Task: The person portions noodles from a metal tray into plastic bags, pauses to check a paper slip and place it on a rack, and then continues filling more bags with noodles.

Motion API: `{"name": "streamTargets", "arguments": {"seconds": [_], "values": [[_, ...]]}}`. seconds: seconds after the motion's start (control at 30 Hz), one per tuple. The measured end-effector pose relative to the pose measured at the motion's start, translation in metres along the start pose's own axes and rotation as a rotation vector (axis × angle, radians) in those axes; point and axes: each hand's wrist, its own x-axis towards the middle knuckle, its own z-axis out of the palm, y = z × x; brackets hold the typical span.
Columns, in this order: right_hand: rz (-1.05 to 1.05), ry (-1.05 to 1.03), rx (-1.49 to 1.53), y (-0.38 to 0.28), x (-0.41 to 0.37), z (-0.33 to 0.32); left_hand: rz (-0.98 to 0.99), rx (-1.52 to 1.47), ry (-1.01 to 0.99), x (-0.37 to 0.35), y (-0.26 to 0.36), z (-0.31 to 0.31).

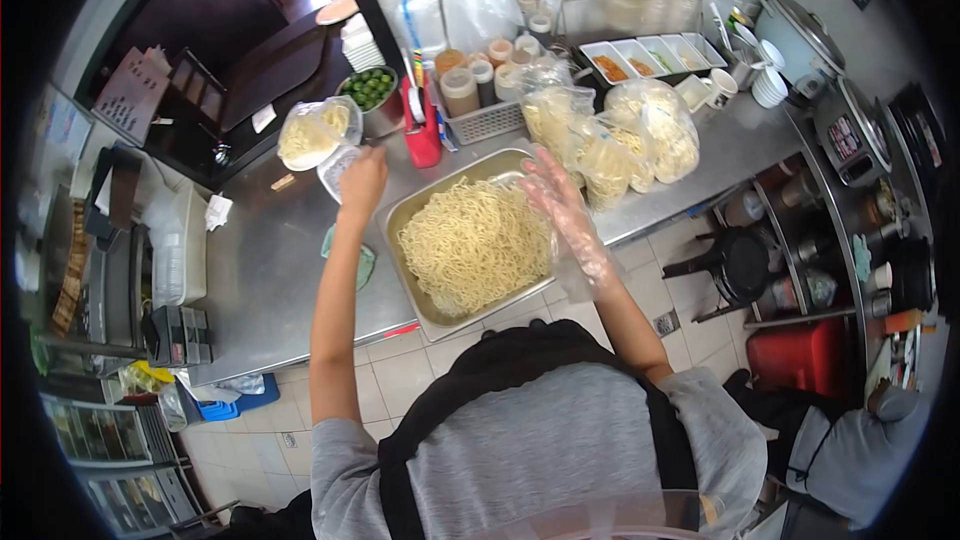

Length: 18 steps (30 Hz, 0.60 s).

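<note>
A deep metal tray (398, 275) heaped with pale noodles (475, 240) stands at the counter's front edge. My right hand (562, 202), in a clear plastic glove, is open with fingers stretched over the tray's right rim. To the left of the tray, my bare left hand (363, 180) has its fingers closed at the edge of a whitish see-through plastic piece (334, 168), perhaps a bag. Just behind that lies a bagged portion of noodles (318, 132). Several filled noodle bags (610, 165) sit right of the tray.
Behind the tray are a red holder (422, 135), a pot of green limes (370, 88) and a grey basket (485, 123) with sauce bottles. A white sectioned topping tray (655, 58) stands farther back. A green cloth-like item (352, 258) lies left. Another person (860, 455) is at lower right.
</note>
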Motion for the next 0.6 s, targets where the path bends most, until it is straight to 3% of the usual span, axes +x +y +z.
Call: {"name": "streamTargets", "arguments": {"seconds": [0.03,0.07,0.1,0.17,0.23,0.27,0.37,0.4,0.5,0.6], "values": [[-0.005,0.000,-0.101,-0.004,-0.001,-0.002,0.031,-0.060,0.074,-0.001,0.011,-0.020],[0.000,0.014,-0.057,-0.005,-0.003,-0.002,0.072,0.014,0.275,-0.001,0.025,-0.042],[0.006,-0.078,-0.326,0.010,0.000,-0.013,0.108,0.091,0.480,-0.001,0.037,-0.061],[0.015,-0.281,-0.861,0.051,0.007,-0.038,0.087,0.428,0.664,0.010,0.033,-0.083],[0.309,-0.496,-1.266,0.035,0.003,-0.011,-0.060,0.560,0.554,0.020,0.013,-0.084],[0.458,-0.602,-1.465,0.029,0.001,0.003,-0.198,0.543,0.376,0.024,0.007,-0.084],[0.110,-0.331,-1.548,0.070,-0.011,0.010,-0.297,0.139,0.228,0.054,-0.055,-0.056],[0.119,-0.155,-1.413,0.091,-0.011,0.008,-0.140,0.164,0.420,0.058,-0.074,-0.049],[-0.090,-0.145,-1.259,0.097,-0.006,-0.009,-0.279,-0.030,0.448,0.062,-0.073,-0.078],[0.058,-0.327,-1.067,0.054,0.007,-0.021,-0.238,-0.140,0.560,0.059,-0.071,-0.114]]}}
